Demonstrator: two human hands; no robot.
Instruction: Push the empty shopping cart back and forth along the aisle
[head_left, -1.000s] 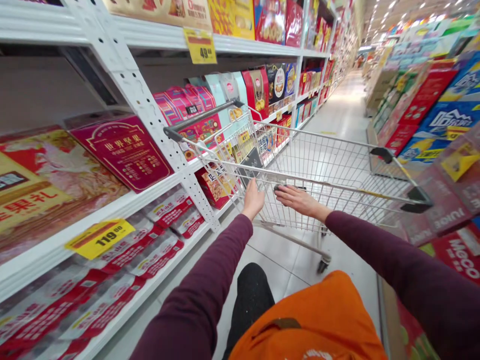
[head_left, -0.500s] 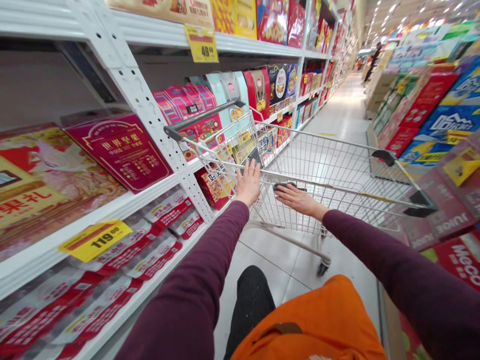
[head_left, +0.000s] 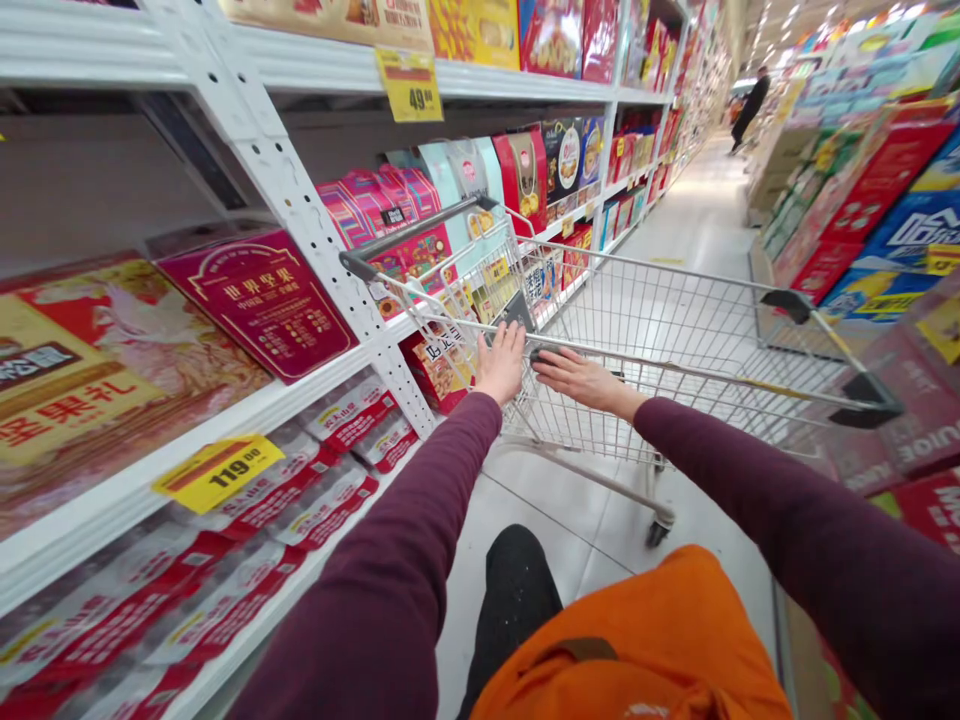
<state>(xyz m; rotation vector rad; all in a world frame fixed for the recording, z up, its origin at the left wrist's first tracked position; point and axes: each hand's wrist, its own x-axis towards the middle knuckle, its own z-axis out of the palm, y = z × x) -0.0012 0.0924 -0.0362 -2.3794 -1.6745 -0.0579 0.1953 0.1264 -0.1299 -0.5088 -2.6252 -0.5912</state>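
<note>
A wire shopping cart (head_left: 637, 300) stands crosswise in front of me, its basket holding nothing that I can make out. My left hand (head_left: 501, 368) lies flat against the cart's near side rail, fingers stretched upward beside a small dark panel (head_left: 517, 312). Just right of it, my right hand (head_left: 581, 382) rests at the same rail with its fingers straight and pointing left. Something dark shows at its fingertips; its kind is hidden. The cart's grey handle (head_left: 420, 235) is at the left, near the shelf.
White shelves (head_left: 315, 345) with boxed gifts and yellow price tags line the left. Stacked cartons (head_left: 885, 220) and juice boxes (head_left: 862, 440) crowd the right, close to the cart's end. A person in dark clothes (head_left: 750, 108) is far down the tiled aisle (head_left: 690, 210).
My right hand has slid left along the rail, nearer my left hand. The view has shifted slightly left, and the distant person shows more fully. The cart's place beside the shelf is nearly the same.
</note>
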